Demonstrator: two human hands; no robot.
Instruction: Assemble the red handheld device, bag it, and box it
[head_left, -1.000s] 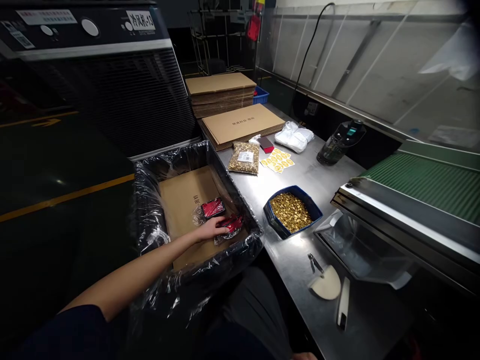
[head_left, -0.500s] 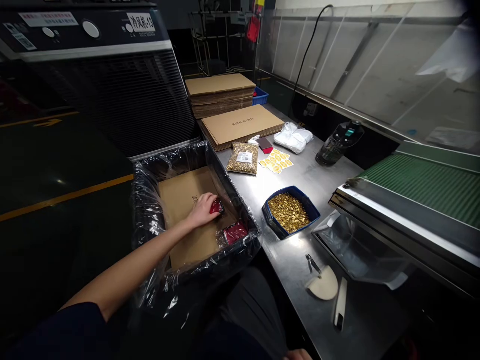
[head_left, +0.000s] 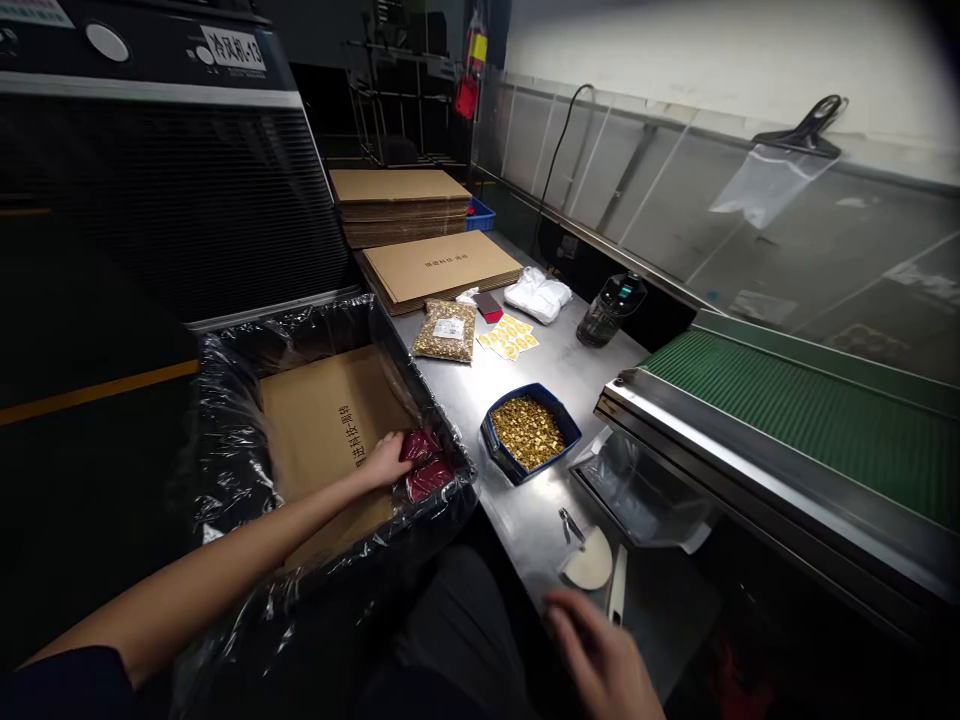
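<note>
Nearest you, your right hand (head_left: pixel 604 660) hangs blurred over the near edge of the steel table (head_left: pixel 600 375), fingers loosely apart and holding nothing; half a second ago only its tip showed at the bottom edge. Just beyond it lie a white disc (head_left: pixel 589 565) and a small metal tool (head_left: pixel 571 524). To the left, your left hand (head_left: pixel 386 460) rests in the plastic-lined bin (head_left: pixel 225 400), fingers closed on the farther of two red packets (head_left: pixel 424 462), which now lie together at the bin's near right corner; earlier they lay apart. The cardboard sheet (head_left: pixel 322 430) beneath bears print too small to read. Farther right sits a blue tray of gold pieces (head_left: pixel 529 432), then a labelled bag (head_left: pixel 445 330) and yellow stickers (head_left: pixel 509 337). Far left, the machine's label (head_left: pixel 232 47) ends in "13".
</note>
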